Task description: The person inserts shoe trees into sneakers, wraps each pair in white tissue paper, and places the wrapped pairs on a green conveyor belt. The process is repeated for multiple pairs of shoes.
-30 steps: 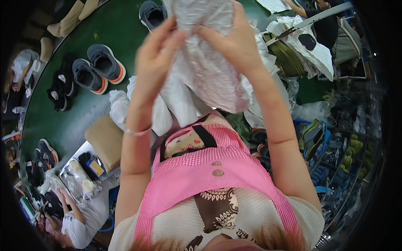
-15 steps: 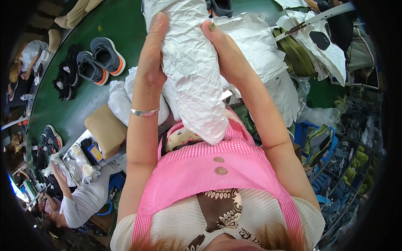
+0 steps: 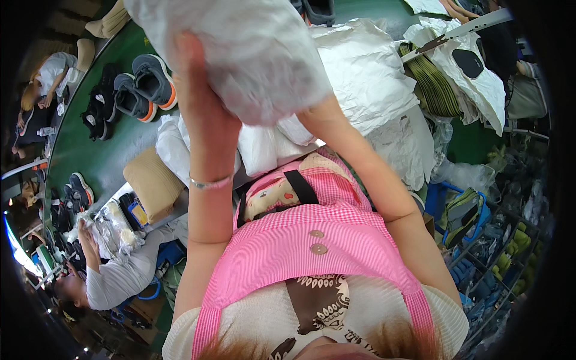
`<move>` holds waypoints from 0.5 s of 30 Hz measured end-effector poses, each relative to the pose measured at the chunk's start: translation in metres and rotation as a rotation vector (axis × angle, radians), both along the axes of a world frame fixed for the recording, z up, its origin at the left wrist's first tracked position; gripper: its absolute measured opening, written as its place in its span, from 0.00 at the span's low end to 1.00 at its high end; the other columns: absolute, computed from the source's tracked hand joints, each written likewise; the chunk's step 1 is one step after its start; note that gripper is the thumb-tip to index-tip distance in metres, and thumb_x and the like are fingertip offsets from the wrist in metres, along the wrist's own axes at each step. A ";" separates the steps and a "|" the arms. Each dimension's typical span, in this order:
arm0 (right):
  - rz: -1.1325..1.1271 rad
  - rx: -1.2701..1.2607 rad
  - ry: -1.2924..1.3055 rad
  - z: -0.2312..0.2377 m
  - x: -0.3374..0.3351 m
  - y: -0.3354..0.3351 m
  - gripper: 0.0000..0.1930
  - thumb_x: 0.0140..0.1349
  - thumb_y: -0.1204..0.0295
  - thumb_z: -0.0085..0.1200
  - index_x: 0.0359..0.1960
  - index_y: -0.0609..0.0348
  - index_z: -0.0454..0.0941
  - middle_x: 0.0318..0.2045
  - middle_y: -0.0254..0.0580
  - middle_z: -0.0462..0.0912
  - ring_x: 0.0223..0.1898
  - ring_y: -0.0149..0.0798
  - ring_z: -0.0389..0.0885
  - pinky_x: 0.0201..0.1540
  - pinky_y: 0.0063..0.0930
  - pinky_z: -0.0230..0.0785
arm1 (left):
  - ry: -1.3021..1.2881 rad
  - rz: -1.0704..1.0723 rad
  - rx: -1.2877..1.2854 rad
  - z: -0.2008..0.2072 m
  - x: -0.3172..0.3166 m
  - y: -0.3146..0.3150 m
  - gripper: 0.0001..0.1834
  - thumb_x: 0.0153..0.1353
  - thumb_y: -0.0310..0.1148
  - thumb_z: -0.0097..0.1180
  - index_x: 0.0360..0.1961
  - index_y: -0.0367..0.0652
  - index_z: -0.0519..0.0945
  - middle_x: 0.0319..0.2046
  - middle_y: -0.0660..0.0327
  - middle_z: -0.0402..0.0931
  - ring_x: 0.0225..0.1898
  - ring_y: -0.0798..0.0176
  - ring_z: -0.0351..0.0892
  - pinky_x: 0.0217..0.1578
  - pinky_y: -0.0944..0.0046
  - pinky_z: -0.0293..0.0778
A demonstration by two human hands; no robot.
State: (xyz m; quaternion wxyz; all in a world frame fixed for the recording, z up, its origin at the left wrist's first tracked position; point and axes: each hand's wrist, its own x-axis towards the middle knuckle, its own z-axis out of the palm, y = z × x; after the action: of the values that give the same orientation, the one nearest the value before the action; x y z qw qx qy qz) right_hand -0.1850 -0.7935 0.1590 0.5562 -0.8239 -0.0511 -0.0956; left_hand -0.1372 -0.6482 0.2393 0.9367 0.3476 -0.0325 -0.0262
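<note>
Toward eleven to twelve o'clock in the head view, a blurred white paper-wrapped bundle [image 3: 240, 57] is in the left hand [image 3: 204, 90], thumb laid over its near face, while the right hand [image 3: 317, 115] reaches behind its lower right edge, fingers hidden, so I cannot tell its grip. Grey shoes [image 3: 155, 83] stand on the green table [image 3: 96, 159] at ten o'clock, white paper sheets [image 3: 369, 69] lie at one, and a tan cushion [image 3: 151, 186] sits at nine.

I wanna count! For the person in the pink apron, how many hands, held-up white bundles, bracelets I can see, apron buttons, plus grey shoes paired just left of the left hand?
Hands: 2, left hand and right hand
White bundles: 1
Bracelets: 1
Apron buttons: 2
Grey shoes: 2
Total: 8
</note>
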 end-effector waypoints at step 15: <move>0.728 1.416 0.626 -0.004 -0.017 -0.020 0.31 0.64 0.62 0.49 0.64 0.70 0.61 0.61 0.49 0.70 0.62 0.45 0.70 0.65 0.38 0.59 | 0.255 -0.070 0.117 -0.051 -0.028 0.031 0.23 0.67 0.41 0.54 0.58 0.38 0.73 0.53 0.59 0.76 0.52 0.65 0.77 0.52 0.63 0.75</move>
State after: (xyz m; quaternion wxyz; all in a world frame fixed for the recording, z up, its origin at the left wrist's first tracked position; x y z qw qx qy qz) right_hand -0.2024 -0.8139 0.1550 0.9244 -0.2030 -0.0850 0.3115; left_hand -0.1647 -0.6174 0.1886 0.9099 0.3943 0.0762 -0.1044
